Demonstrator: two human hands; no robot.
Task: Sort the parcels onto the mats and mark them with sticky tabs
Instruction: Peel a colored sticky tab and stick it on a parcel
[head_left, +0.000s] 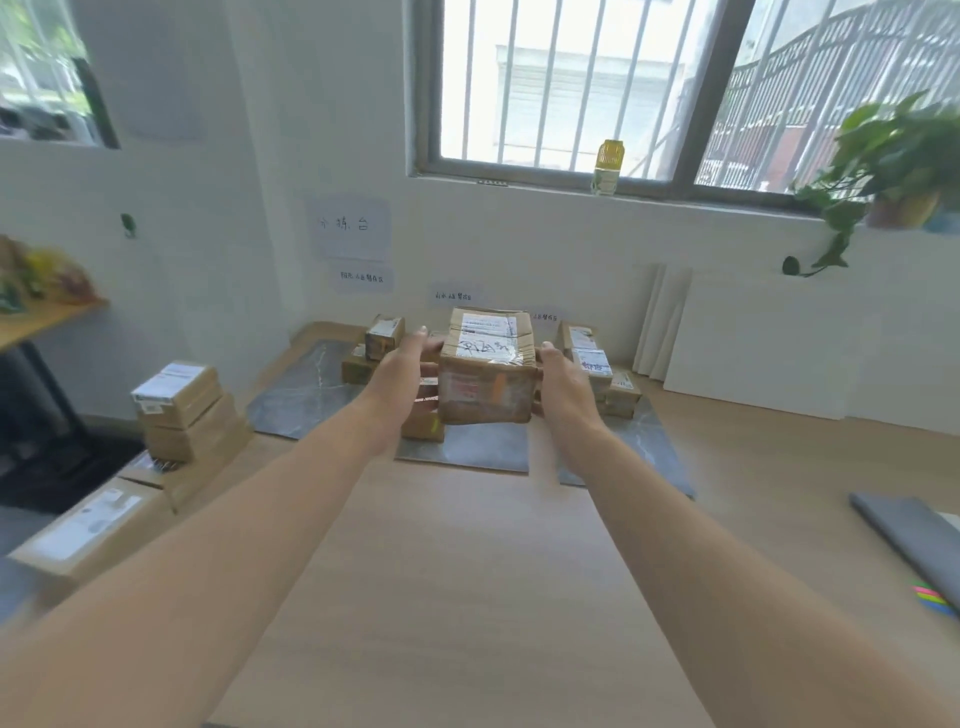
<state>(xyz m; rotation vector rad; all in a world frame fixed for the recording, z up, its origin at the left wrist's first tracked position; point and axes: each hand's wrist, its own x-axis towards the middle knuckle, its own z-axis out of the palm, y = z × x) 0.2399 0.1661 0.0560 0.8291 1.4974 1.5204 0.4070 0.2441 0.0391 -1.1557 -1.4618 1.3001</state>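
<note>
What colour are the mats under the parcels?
Dark grey mats, pale marble veining; head view.

wall sheet (351, 227): 分拣台 | smaller wall slips (362, 277), parcel labels (488, 327): illegible

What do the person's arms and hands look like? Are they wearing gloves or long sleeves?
No gloves and no long sleeves. The left arm and the right arm are bare right down to the picture's bottom edge, so no sleeve shows. The left hand and the right hand are bare too. I can see no watch, bracelet or ring, though the picture is a bit blurry.
</note>
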